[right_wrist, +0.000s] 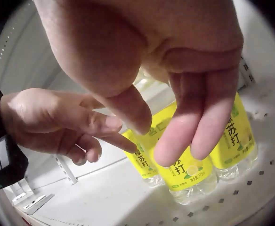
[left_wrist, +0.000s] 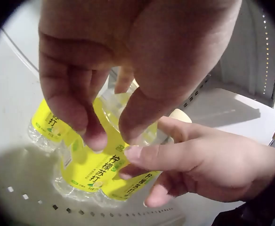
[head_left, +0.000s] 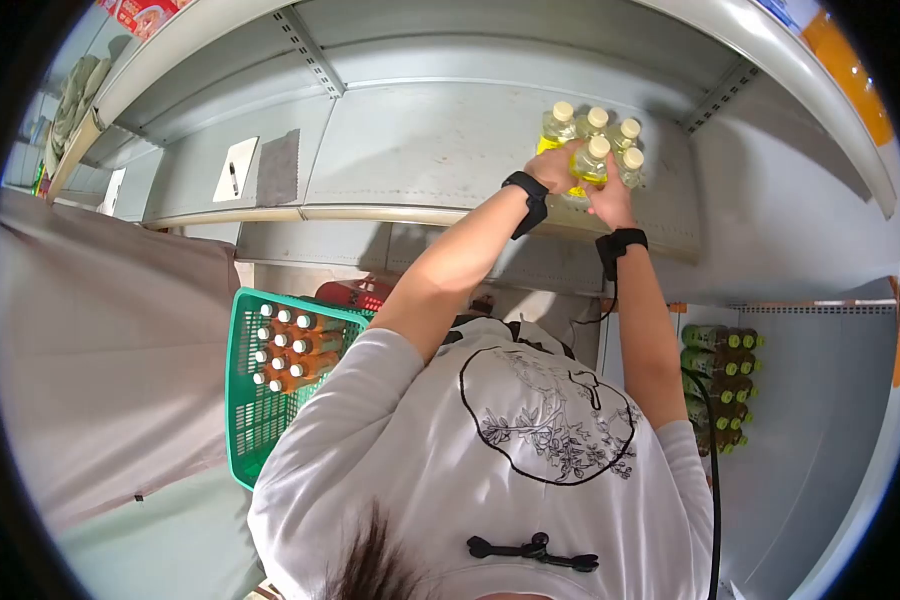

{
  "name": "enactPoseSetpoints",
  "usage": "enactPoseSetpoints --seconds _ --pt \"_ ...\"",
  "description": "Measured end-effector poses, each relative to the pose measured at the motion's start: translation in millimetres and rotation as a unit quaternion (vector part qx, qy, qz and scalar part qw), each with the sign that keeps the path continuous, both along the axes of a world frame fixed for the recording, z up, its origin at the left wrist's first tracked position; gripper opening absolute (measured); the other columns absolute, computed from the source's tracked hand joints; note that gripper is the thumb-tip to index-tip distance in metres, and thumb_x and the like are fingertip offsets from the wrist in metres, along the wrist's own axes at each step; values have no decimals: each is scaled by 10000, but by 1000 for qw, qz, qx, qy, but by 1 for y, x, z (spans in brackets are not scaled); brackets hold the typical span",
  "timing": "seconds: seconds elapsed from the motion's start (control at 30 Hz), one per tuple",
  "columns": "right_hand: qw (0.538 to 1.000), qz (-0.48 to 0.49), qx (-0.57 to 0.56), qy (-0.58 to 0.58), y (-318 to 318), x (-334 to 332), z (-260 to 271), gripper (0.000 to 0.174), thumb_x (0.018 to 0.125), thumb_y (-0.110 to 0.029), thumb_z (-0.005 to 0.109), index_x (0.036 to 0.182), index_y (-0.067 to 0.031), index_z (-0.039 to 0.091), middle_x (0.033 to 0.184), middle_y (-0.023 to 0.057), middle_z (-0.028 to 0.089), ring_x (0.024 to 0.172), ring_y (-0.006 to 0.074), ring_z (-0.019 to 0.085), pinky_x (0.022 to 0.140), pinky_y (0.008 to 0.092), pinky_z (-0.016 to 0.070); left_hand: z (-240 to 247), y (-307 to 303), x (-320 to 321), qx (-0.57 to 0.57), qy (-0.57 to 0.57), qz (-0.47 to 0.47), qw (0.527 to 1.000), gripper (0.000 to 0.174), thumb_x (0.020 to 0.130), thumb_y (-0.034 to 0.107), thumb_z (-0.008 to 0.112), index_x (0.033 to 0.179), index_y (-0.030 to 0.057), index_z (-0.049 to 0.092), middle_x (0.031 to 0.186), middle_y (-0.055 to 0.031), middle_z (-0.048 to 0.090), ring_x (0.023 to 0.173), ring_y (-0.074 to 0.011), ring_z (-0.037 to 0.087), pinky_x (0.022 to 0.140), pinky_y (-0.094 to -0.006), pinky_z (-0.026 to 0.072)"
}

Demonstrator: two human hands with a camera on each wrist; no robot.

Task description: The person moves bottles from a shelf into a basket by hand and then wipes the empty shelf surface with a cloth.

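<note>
Several clear lemon soda bottles with yellow labels and cream caps stand close together at the right end of the shelf (head_left: pixel 400 150). Both hands are at the front bottle (head_left: pixel 594 160) of this group. My left hand (head_left: pixel 553 168) comes from its left side, thumb and fingers bent around the yellow label (left_wrist: pixel 100 162). From the right, my right hand (head_left: pixel 610 198) holds the same bottle between thumb and fingers, as the right wrist view shows around the label (right_wrist: pixel 168 136). The bottle's upper part is partly hidden by the hands in both wrist views.
A green basket (head_left: pixel 238 400) with several orange-brown drink bottles (head_left: pixel 295 345) stands at lower left. Dark bottles with green caps (head_left: pixel 725 385) stand in rows at lower right. Paper with a pen (head_left: pixel 236 170) and a grey cloth (head_left: pixel 278 168) lie on the shelf's left part.
</note>
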State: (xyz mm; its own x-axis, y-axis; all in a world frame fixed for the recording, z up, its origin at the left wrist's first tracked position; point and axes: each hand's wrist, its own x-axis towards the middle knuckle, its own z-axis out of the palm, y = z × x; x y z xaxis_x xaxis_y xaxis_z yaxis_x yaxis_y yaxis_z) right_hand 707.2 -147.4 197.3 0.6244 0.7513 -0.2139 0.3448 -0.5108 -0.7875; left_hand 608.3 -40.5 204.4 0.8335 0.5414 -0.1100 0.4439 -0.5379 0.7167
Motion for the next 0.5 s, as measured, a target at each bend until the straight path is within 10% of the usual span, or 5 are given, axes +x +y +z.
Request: enactPoseSetpoints --seconds 0.17,0.5 --pt "984 11 20 -175 10 16 -48 691 789 -144 610 1364 -157 227 735 115 616 509 176 584 513 302 493 -19 5 14 -15 -40 6 999 760 680 240 687 1307 93 285 1086 -223 548 1033 -335 524 846 -376 433" --pt "980 15 10 -200 -6 -6 -19 678 760 -210 619 1306 -132 226 890 206 613 869 386 574 752 449 455 -14 -20 0 39 -43 37 998 599 688 134 649 1193 91 329 845 -219 603 839 -377 583 709 -442 459"
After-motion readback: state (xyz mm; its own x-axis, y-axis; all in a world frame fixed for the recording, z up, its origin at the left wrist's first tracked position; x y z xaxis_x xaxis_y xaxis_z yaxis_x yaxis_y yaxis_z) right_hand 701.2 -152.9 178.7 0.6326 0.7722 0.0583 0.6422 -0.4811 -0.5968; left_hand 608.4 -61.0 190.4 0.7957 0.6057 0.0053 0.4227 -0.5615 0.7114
